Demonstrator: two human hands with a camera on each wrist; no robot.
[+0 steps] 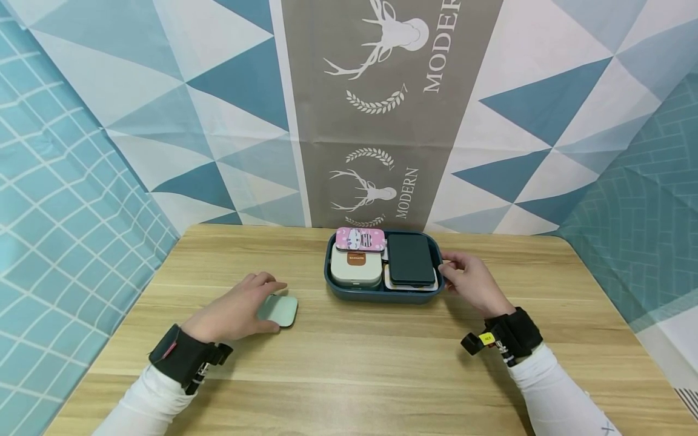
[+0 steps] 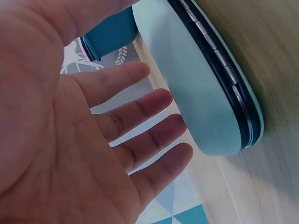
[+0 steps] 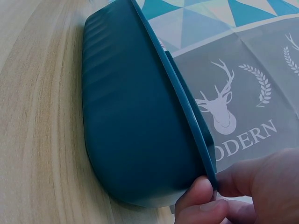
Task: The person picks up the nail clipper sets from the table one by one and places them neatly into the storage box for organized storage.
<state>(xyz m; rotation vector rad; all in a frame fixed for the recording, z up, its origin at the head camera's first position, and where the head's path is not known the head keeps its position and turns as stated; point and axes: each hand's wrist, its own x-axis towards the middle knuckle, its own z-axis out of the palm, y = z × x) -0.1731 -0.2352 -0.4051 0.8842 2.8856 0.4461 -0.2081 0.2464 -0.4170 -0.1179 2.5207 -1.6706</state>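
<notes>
A small mint-green hinged case lies on the table at the left, a dark seam and metal hinge along its side. Over its left end reaches my left hand, thumb by the near edge and fingers spread on the far side. In the left wrist view those fingers are extended, tips right at the case's surface. My right hand pinches the right rim of a dark blue plastic basket between thumb and fingers. The right wrist view shows this grip at the rim, with the basket's outer wall beside it.
Inside the basket are a cream case with a brown label, a pink cartoon tin on top of it, and a dark flat box over white items. The wooden table meets a patterned cloth backdrop behind.
</notes>
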